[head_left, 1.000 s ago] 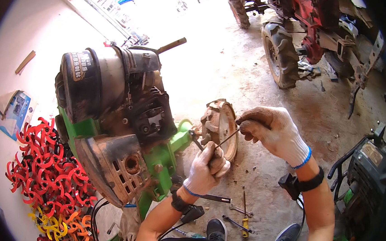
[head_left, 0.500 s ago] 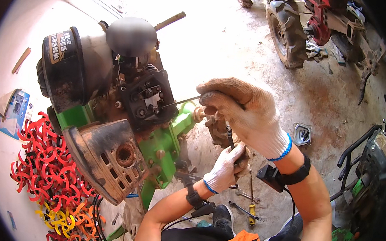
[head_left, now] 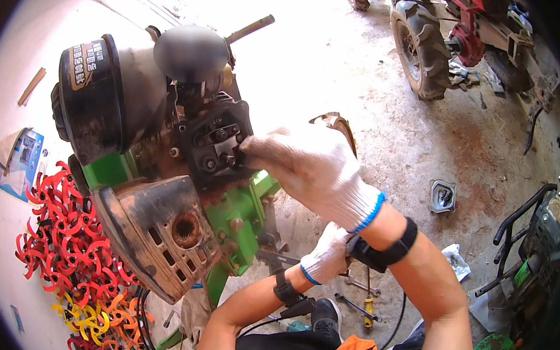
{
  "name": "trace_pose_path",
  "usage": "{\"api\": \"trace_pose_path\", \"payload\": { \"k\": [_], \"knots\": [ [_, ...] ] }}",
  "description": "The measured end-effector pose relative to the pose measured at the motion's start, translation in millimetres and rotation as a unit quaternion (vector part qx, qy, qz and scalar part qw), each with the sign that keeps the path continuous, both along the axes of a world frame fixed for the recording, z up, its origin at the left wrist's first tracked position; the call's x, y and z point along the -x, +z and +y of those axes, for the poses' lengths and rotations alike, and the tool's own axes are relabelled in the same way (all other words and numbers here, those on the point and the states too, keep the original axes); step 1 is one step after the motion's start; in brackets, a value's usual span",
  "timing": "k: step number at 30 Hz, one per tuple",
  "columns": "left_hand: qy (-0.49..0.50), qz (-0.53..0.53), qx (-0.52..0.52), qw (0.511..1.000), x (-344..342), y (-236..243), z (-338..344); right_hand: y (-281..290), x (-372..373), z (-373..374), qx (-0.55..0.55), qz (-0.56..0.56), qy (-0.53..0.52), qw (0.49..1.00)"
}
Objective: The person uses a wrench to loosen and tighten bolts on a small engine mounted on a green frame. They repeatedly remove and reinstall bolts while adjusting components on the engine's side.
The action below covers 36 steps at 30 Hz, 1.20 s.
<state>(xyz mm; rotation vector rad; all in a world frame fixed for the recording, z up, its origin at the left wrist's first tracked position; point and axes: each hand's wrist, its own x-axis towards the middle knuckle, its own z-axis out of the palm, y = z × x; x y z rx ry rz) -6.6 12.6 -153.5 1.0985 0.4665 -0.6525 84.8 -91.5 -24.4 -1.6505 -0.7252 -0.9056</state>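
Note:
My right hand (head_left: 310, 167), in a white knit glove with soiled fingers, reaches to the opened head of a small engine (head_left: 220, 141). Its fingertips are pinched together beside the exposed rocker arms (head_left: 225, 149); what they hold, if anything, is hidden. Lower down, my left hand (head_left: 327, 254), gloved too, lies partly behind my right wrist. Its fingers cannot be made out, nor anything in them. The engine sits on a green frame (head_left: 240, 221). A round black housing (head_left: 92, 101) and a rusty slotted muffler (head_left: 160, 231) flank the open head.
Wrenches (head_left: 356, 307) and a yellow-handled screwdriver (head_left: 368, 312) lie on the floor by my shoes. Farther right is a small metal tray (head_left: 442, 196) holding small parts. Red curved blades (head_left: 81, 238) are heaped at left. A machine with a treaded tyre (head_left: 421, 48) stands at the far right.
My right hand has moved left to the rocker arms; the thin metal strip seen reaching from it to the engine is hidden now. My left hand, earlier around a dark tool, is now partly covered.

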Motion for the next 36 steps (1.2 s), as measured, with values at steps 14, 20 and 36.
{"api": "trace_pose_path", "payload": {
  "k": [14,20,36],
  "knots": [
    [-0.061,-0.016,0.016,0.998,-4,3,5,-7,-1,-12,-0.137,0.262,0.207,0.933],
    [-0.062,-0.031,-0.035,0.997,-7,-21,4,14,-10,6,0.014,0.098,0.024,0.995],
    [-0.066,-0.013,0.028,0.997,-6,-23,11,18,-16,8,0.129,-0.007,-0.092,0.987]
  ]
}}
